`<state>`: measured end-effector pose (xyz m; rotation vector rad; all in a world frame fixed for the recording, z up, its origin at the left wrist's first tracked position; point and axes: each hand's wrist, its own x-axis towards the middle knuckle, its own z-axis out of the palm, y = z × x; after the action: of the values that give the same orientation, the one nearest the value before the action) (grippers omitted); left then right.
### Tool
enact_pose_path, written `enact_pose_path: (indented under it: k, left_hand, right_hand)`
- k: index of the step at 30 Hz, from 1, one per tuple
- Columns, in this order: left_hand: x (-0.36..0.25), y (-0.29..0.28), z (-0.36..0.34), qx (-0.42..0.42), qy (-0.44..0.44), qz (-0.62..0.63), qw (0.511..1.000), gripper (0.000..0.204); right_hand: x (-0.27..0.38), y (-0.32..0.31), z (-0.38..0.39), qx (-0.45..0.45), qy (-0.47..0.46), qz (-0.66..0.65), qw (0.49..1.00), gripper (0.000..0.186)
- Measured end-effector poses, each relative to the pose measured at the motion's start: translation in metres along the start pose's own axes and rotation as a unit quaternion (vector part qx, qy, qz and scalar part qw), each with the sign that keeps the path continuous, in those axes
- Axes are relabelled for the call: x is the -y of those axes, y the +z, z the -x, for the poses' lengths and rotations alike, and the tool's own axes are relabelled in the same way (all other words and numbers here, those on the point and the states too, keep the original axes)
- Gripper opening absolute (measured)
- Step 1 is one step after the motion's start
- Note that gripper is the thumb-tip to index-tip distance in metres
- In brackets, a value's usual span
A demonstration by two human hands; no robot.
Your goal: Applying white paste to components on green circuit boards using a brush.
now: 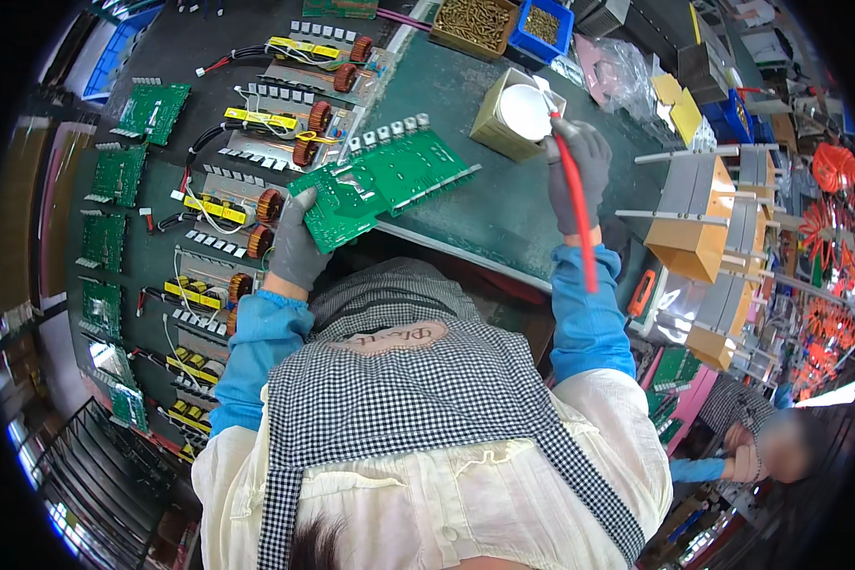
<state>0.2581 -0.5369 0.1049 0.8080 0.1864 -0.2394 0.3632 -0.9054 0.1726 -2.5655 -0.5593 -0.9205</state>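
My left hand [296, 245], in a grey glove, grips the near corner of a green circuit board [382, 182] and holds it tilted over the dark green bench mat [499, 214]. A row of small grey parts lines the board's far edge. My right hand [578, 171], also gloved in grey, holds a red-handled brush [576, 211] whose tip reaches a round white pot [524, 111] set in a small cardboard box [490, 124].
Left of the board lie several assemblies with copper coils and yellow parts [256, 204], and bare green boards [152, 111] further left. Bins of brass pieces [472, 23] stand at the back. Grey and tan racks [708, 228] rise on the right. Another person [746, 446] works at lower right.
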Motion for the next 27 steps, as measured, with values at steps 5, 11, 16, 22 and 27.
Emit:
enact_pose_path:
  k: [5,11,16,22,27]
  left_hand:
    - [0.011,-0.038,-0.036,0.021,-0.145,-0.128,0.981,0.043]
    - [0.037,-0.047,-0.083,-0.071,-0.24,-0.052,0.967,0.037]
    - [0.033,-0.056,-0.095,-0.097,-0.293,-0.047,0.95,0.025]
    - [0.016,-0.02,-0.09,-0.176,-0.325,0.019,0.929,0.029]
    - [0.015,-0.013,-0.087,-0.187,-0.321,-0.005,0.928,0.033]
  right_hand:
    - [0.02,-0.033,0.006,0.049,0.22,-0.362,0.905,0.018]
    - [0.015,-0.027,0.027,0.148,0.272,-0.358,0.881,0.018]
    - [0.009,-0.009,0.04,0.223,0.227,-0.337,0.886,0.018]
    - [0.003,0.013,0.049,0.308,0.213,-0.289,0.881,0.018]
    - [0.0,0.018,0.05,0.242,0.249,-0.32,0.881,0.021]
